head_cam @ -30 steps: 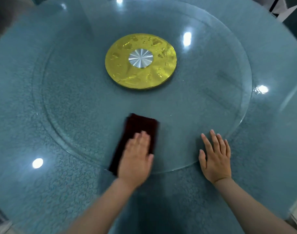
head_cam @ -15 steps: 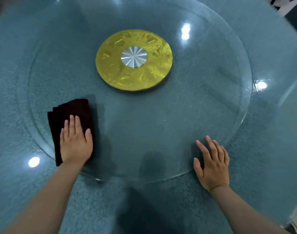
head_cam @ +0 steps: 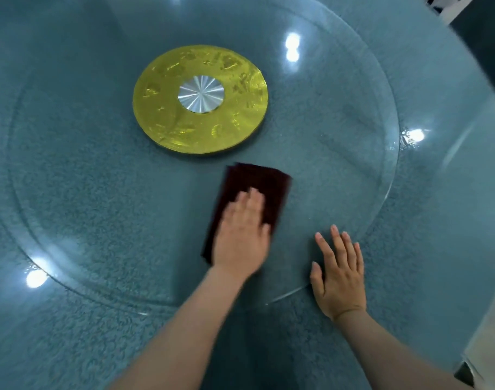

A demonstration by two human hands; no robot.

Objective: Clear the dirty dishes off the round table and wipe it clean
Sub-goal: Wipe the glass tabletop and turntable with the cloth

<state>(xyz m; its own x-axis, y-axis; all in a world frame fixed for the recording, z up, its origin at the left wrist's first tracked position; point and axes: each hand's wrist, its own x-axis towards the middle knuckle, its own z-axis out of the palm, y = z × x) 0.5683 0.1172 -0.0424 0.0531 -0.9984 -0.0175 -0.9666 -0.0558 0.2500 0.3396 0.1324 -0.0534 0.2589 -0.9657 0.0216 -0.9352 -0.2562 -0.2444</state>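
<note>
Pressing flat left hand (head_cam: pixel 242 235) fingers (head_cam: pixel 247 202) on dark cloth (head_cam: pixel 257 187); right hand (head_cam: pixel 340 280) splayed.

Cloth (head_cam: pixel 254 190) on glass turntable (head_cam: pixel 353 153) — under left hand (head_cam: pixel 242 237), right hand (head_cam: pixel 339 280) beside.

No words, numbers, labels or brand marks can be read anywhere. The gold disc (head_cam: pixel 200 99), up and to the left of the hand on the cloth, carries raised ornaments round its rim, but they are too small and shiny to make out as letters or signs. The silver hub (head_cam: pixel 200 93) at its middle shows only fine lines running out from the centre. The dark cloth (head_cam: pixel 257 184) is plain.
</note>
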